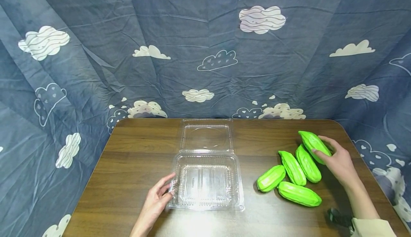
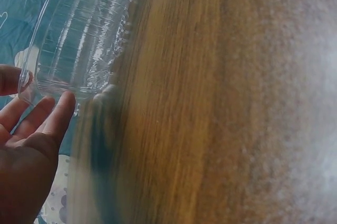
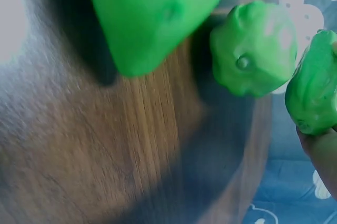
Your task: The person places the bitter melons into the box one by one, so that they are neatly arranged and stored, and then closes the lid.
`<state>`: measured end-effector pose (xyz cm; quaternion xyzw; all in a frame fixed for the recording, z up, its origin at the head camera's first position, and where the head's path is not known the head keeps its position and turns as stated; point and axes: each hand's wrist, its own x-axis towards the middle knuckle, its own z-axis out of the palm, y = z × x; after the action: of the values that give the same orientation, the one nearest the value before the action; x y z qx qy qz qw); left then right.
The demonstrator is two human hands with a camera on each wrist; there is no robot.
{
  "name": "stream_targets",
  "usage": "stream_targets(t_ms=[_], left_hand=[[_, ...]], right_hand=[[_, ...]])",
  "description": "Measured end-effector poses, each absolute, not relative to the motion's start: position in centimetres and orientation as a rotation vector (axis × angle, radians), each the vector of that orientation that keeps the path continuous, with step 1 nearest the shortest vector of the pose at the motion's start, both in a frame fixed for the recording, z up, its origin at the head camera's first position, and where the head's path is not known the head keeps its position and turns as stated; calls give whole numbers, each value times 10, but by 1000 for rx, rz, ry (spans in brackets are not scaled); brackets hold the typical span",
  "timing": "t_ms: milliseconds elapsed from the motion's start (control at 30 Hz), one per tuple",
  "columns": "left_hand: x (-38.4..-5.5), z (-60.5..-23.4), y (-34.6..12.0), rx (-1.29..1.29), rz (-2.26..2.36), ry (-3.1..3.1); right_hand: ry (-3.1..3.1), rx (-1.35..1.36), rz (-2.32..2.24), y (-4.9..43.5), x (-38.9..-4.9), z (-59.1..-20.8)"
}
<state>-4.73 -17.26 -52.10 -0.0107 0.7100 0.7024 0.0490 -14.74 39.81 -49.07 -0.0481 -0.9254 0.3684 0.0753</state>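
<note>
Right fingers (image 1: 329, 142) curled round green gourd (image 1: 312, 144) | left fingers (image 1: 165, 180) pinching container (image 1: 207, 180)

We see a colourless, transparent container (image 1: 205, 185); right of it, five bright green vegetables (image 1: 271, 178) and a cream sleeve (image 1: 374, 227). Beneath it, a brown table (image 1: 135, 151) with dark grain; behind it, a slate-blue curtain (image 1: 183, 75) printed with white clouds, some wavy-lined, some heart-filled.

A creased blue fabric curtain (image 1: 186, 30) printed with white clouds (image 1: 261, 19) hangs behind the brown, wood-grained, round-cornered desk (image 1: 128, 169).
</note>
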Motion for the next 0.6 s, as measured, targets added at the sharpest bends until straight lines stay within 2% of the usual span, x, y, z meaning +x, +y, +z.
stream_targets(t_ms=[600], left_hand=[[-47,-520,-172,-28,2134,2169]], right_hand=[[-2670,-97,1117,366,-123,-478]])
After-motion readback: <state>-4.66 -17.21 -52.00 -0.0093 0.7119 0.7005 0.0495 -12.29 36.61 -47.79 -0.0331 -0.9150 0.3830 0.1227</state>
